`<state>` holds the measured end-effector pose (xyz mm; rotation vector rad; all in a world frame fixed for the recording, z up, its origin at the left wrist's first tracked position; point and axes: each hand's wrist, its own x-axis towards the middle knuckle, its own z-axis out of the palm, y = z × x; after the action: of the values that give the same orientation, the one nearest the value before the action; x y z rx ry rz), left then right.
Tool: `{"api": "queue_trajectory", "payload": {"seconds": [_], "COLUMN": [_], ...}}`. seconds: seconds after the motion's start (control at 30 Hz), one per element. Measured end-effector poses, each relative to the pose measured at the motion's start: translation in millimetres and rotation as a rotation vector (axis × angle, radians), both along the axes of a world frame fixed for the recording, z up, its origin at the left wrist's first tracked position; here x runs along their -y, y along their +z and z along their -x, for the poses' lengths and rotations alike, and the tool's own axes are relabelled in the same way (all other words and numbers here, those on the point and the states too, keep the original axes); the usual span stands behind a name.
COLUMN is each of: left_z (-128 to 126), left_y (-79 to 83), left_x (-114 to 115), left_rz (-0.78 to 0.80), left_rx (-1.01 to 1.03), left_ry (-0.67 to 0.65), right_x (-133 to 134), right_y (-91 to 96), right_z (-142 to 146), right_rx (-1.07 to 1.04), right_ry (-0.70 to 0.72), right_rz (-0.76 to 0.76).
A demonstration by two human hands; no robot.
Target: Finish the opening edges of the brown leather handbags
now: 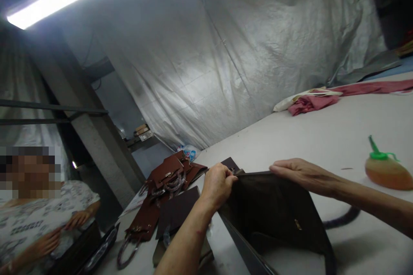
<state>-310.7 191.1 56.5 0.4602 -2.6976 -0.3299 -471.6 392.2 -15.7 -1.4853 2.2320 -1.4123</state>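
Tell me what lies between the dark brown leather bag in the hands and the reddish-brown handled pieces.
In the head view, a flat dark rectangular panel lies between the dark brown leather bag and the reddish-brown handled pieces.

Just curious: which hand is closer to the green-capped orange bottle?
Right. The right hand rests on the dark bag, left of the bottle; the left hand grips farther left.

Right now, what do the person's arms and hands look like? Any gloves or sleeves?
No gloves: the left hand and right hand are bare, with no rings showing. Both forearms are bare too, no sleeves, watch or bracelet in view.
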Motion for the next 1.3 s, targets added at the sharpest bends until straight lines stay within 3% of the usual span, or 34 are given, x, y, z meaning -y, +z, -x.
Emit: {"api": "queue_trajectory", "payload": {"seconds": [0.1,0.17,0.23,0.3,0.43,0.57,0.7,1.0,1.17,1.3], "left_z": [3,3,0,-7,-28,-37,-39,-43,-36,-31], "left_y": [-0.8,-1.3,-1.7,-2.0,-1.6,-1.5,-1.6,-3.5,-2.0,-0.9], "left_x": [0,0,1,4,12,15,11,6,1,1], "left_rz": [-0.019,-0.059,-0.113,-0.163,-0.278,-0.2,-0.097,0.002,-0.005,-0.004], "left_rx": [-0.001,-0.032,-0.082,-0.121,-0.075,-0.028,-0.063,-0.113,-0.098,-0.076], "left_ry": [-0.011,-0.044,-0.109,-0.156,-0.074,-0.017,-0.044,0.024,0.117,0.1], "right_x": [3,14,30,44,55,51,47,44,44,53], "right_y": [26.4,44.2,56.8,62.2,58.0,51.7,50.4,53.1,57.9,66.9], "right_z": [-16,-30,-39,-40,-31,-27,-31,-44,-43,-42], "right_rx": [-0.339,-0.531,-0.599,-0.603,-0.576,-0.547,-0.532,-0.512,-0.488,-0.488], "right_ry": [-0.004,-0.024,-0.004,0.001,0.001,-0.003,0.007,0.033,0.059,0.147], "right_rz": [-0.084,-0.253,-0.406,-0.444,-0.406,-0.37,-0.354,-0.324,-0.342,-0.334]}}
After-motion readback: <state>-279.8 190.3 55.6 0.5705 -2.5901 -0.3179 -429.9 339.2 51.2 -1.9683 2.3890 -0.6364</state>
